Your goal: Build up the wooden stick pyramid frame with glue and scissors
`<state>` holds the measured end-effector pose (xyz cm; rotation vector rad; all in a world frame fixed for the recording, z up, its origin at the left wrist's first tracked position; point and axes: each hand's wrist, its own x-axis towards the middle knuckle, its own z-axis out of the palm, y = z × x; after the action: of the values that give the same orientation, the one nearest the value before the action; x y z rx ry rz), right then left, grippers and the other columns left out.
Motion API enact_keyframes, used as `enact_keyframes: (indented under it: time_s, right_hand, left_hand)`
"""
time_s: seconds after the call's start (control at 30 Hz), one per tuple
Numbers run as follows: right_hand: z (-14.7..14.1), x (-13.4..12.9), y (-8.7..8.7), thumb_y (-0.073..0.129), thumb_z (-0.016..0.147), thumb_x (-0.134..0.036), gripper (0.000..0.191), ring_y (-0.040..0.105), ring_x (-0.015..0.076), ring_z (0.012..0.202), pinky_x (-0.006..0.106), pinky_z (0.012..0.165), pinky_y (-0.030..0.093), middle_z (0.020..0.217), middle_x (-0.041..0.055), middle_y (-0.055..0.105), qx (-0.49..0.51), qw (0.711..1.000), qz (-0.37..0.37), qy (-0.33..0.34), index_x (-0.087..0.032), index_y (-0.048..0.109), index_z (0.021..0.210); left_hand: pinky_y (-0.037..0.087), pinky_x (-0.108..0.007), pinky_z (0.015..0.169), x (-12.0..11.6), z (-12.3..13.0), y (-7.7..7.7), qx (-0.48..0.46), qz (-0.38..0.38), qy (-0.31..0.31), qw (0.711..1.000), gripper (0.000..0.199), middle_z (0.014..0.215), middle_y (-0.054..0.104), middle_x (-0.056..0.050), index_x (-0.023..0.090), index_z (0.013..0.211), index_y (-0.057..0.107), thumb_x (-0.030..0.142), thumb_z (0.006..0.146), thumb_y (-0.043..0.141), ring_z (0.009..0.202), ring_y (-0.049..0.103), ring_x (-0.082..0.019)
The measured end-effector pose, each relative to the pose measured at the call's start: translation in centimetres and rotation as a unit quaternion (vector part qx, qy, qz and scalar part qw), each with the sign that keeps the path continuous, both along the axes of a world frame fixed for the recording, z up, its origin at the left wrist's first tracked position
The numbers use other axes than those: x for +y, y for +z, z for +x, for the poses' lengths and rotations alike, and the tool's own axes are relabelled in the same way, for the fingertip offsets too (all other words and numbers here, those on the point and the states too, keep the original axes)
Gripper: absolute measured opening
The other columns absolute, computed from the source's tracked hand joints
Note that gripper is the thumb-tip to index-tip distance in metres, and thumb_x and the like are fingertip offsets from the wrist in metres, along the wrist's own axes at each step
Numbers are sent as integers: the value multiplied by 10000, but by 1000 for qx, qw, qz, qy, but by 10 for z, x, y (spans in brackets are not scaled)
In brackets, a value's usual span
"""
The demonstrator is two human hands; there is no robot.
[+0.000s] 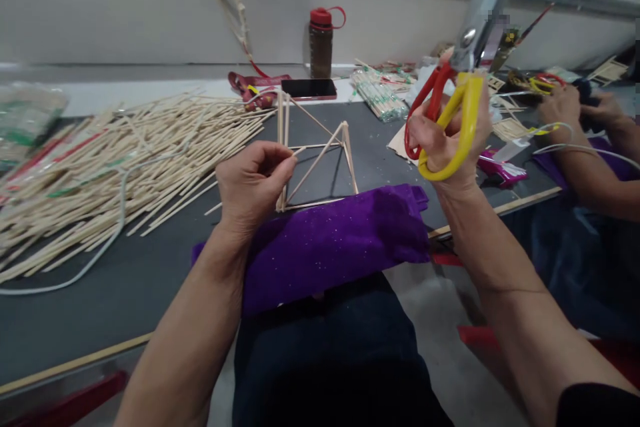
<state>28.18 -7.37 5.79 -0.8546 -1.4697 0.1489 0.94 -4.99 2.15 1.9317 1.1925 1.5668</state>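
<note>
My left hand (253,180) pinches a short thin wooden stick (301,150) between thumb and fingertips, its end poking out to the right. Just behind it stands an open frame (316,164) of glued-looking wooden sticks, partly hidden by the hand. Raised at the right, my right hand (457,140) has its fingers through the red and yellow handles of a pair of scissors (470,110), blades pointing up. Whether the blades are apart is hard to see. A folded purple cloth (325,247) lies along the table's near edge, below the frame.
Loose wooden sticks (165,137) are heaped at the left, with a white cord (123,207) across them. Behind are a phone (309,89), a bottle (321,43) and bagged sticks (377,95). A magenta glue gun (503,169) and a co-worker's hands (563,103) are at the right.
</note>
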Motion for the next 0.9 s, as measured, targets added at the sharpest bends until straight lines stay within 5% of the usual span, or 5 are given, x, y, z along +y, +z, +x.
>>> enact_keyframes:
  time_s: [0.2,0.37,0.57,0.9]
  right_hand:
    - [-52,-3,30,641,854,-622,784,601,182,707,342,634,556,965,12,637,26,997,-37,70,-398,276,1510]
    - [-75,-9,39,741,826,-446,598,504,114,554,253,453,437,860,-25,598,40,983,-48,172,-323,465,1342]
    - [-86,-19,23,751,849,-366,548,590,179,741,347,644,544,881,8,572,-47,977,-106,178,-359,563,1364]
    - [-76,-13,-16,749,812,-431,592,606,178,672,315,544,500,997,62,685,-282,950,-66,118,-331,611,1379]
  left_hand:
    - [434,-233,499,3,-3,2,-39,-20,6,999,11,588,626,42,214,761,697,207,763,706,504,538,-93]
    - [402,-217,444,8,-13,7,-129,-32,-4,991,31,564,617,52,209,734,685,195,723,711,438,500,-73]
    - [399,-210,419,10,-21,11,-228,-61,-25,971,61,596,642,42,203,730,693,223,703,744,435,502,-67]
    - [464,-226,509,10,-20,-1,-217,-113,-35,969,68,646,630,32,191,780,687,192,750,748,528,537,-84]
